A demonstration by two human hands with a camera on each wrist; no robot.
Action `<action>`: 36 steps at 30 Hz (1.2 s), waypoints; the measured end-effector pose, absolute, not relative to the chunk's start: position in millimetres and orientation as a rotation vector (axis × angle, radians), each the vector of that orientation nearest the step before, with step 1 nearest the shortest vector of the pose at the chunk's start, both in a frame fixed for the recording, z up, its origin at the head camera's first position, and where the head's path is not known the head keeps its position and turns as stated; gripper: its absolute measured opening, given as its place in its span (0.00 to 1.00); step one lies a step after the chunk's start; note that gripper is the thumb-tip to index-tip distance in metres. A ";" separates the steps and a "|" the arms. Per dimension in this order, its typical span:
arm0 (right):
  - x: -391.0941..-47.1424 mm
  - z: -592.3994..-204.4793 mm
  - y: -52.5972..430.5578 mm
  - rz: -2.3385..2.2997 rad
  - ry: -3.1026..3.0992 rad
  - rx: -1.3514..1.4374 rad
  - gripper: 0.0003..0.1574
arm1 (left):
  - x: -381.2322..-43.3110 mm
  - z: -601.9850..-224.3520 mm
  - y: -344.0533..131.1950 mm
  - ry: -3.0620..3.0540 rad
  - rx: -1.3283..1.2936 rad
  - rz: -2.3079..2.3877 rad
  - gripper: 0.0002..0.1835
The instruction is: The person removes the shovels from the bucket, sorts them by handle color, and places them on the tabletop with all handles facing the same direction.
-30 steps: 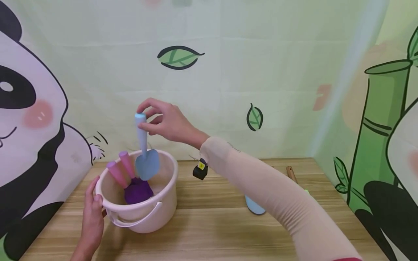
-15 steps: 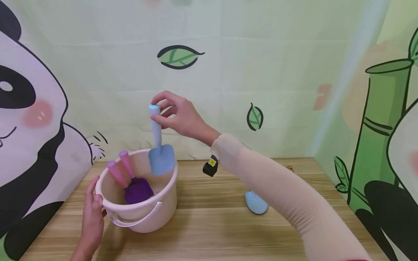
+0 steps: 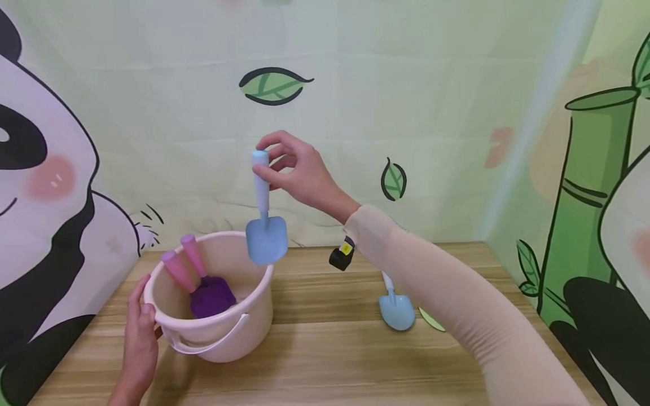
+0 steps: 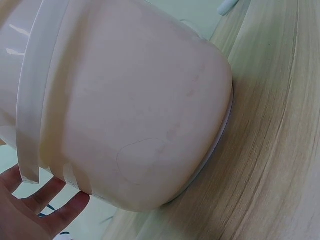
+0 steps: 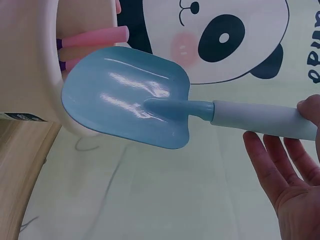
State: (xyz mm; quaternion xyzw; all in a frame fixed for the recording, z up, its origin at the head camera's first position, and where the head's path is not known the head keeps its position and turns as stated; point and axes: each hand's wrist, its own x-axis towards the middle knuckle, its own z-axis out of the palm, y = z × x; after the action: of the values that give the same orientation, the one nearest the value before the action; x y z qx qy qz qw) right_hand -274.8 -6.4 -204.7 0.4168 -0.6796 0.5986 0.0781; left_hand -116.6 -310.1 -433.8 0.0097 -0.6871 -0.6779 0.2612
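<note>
My right hand (image 3: pixel 304 172) pinches the top of the pale handle of a blue garden trowel (image 3: pixel 266 239), with thumb and fingertips. The trowel hangs blade down, overlapping the right rim of the pale pink bucket (image 3: pixel 254 332) in the head view. Seen from the right wrist, the trowel's glossy blade (image 5: pixel 125 97) crosses in front of the bucket's rim. My left hand (image 3: pixel 139 344) rests against the bucket's left side, its extended fingers (image 4: pixel 65 212) touching the wall just below the rim. Inside the bucket lie purple trowels (image 3: pixel 213 296) with pink handles (image 3: pixel 178 270).
A second blue trowel (image 3: pixel 397 311) lies on the wooden table (image 3: pixel 330 361) right of the bucket, partly under my right sleeve. A light green piece (image 3: pixel 431 320) shows beside it. Behind the table hangs a panda-print cloth (image 3: pixel 330 101). A black device (image 3: pixel 341 256) hangs from my right wrist.
My right hand has moved right and up with the blue trowel, from over the bucket's middle to its right rim. The left hand stays at the bucket.
</note>
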 end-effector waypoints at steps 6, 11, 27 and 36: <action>-279.8 -211.2 5.3 1.761 -2.037 1.236 0.18 | -116.4 -433.3 -309.0 -1.847 0.024 -1.840 0.29; -283.4 -217.1 15.9 1.742 -2.059 1.209 0.18 | -116.7 -433.0 -308.8 -1.848 0.017 -1.836 0.29; -291.2 -233.8 41.8 1.756 -2.112 1.138 0.20 | -116.2 -433.9 -307.8 -1.830 0.021 -1.832 0.29; -296.6 -246.0 54.9 1.756 -2.147 1.107 0.18 | -117.1 -434.7 -308.9 -1.819 0.010 -1.851 0.29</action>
State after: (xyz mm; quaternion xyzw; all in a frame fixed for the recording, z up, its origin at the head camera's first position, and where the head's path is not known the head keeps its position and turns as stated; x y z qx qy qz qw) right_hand -296.6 54.9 -246.0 0.3695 -0.7168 0.5863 0.0774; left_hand -117.1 -308.9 -434.7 0.0037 -0.6749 -0.6868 0.2699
